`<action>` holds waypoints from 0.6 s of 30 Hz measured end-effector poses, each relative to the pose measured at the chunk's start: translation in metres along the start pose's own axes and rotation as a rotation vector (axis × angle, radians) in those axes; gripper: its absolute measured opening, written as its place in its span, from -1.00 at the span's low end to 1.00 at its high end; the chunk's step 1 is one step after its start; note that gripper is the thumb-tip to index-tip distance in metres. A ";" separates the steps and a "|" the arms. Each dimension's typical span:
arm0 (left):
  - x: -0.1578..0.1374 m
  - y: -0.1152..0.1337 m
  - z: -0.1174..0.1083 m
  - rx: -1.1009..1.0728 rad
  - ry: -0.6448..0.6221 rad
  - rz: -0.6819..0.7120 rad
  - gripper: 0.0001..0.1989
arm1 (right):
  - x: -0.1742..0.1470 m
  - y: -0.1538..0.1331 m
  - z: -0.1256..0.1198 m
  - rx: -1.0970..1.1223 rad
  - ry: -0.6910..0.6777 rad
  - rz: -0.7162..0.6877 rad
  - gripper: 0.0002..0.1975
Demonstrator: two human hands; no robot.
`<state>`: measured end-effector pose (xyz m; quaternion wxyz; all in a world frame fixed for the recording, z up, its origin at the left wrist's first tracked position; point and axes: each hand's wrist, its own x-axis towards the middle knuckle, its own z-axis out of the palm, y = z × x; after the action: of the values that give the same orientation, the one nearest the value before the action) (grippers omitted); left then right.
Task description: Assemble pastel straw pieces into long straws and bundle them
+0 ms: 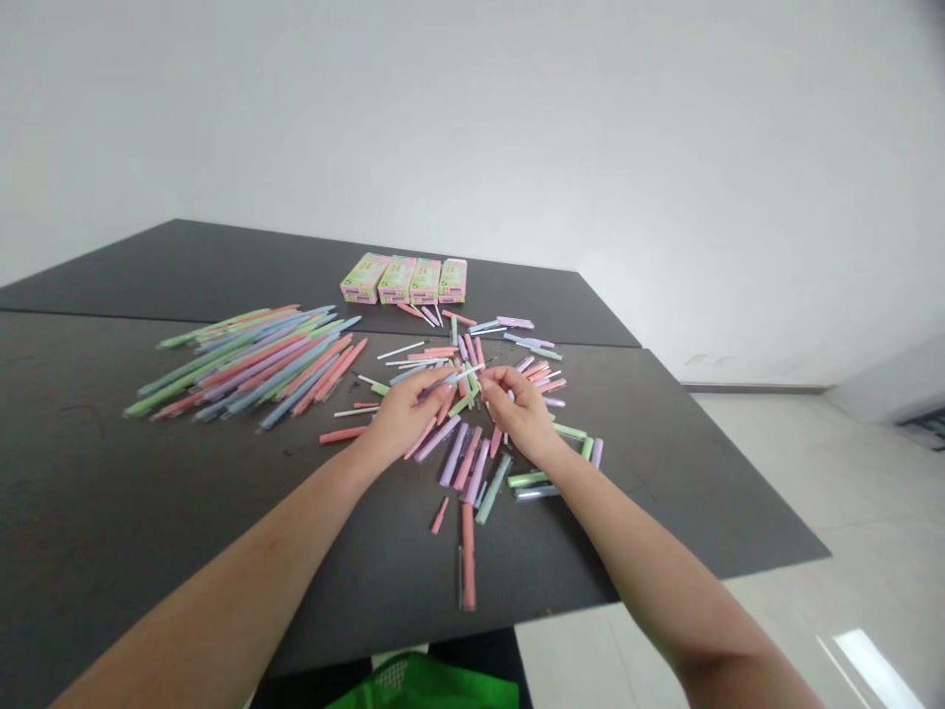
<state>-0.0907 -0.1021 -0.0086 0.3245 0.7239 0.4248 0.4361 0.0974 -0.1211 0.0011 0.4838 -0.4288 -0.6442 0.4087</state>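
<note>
My left hand [411, 410] is closed in a pinch around a light blue pen part, from which a thin white pen refill [471, 371] sticks out to the right. Fingers and thumb of my right hand [523, 412] are pressed together beside the refill's right end; what they hold, if anything, is too small to make out. Loose pen barrels and caps in pink, purple, green and blue lie around and beneath both hands. Among them are a purple barrel [438, 439], a green barrel [494, 487] and a small pink pen piece [440, 516].
To the left lies a large pile of long pastel pens [251, 362]. Several pink and green boxes [395, 280] stand in a row at the back. A pink barrel [468, 559] lies near the front edge of the dark table [354, 576]. A white wall rises behind.
</note>
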 end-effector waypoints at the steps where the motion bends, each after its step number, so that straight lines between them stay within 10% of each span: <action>1: 0.000 0.000 -0.001 0.004 0.015 -0.007 -0.64 | -0.001 -0.001 0.000 -0.113 -0.025 -0.092 -0.86; 5: 0.001 0.001 -0.002 0.009 0.061 -0.029 -0.63 | -0.008 -0.003 0.007 -0.456 -0.305 -0.318 -0.85; 18: 0.001 0.001 0.000 -0.018 0.069 -0.027 -0.63 | -0.004 -0.001 0.020 -0.789 -0.390 -0.109 -0.79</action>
<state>-0.0896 -0.1018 -0.0073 0.3220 0.6996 0.4414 0.4604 0.0784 -0.1271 -0.0032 0.1733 -0.4608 -0.8519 0.1787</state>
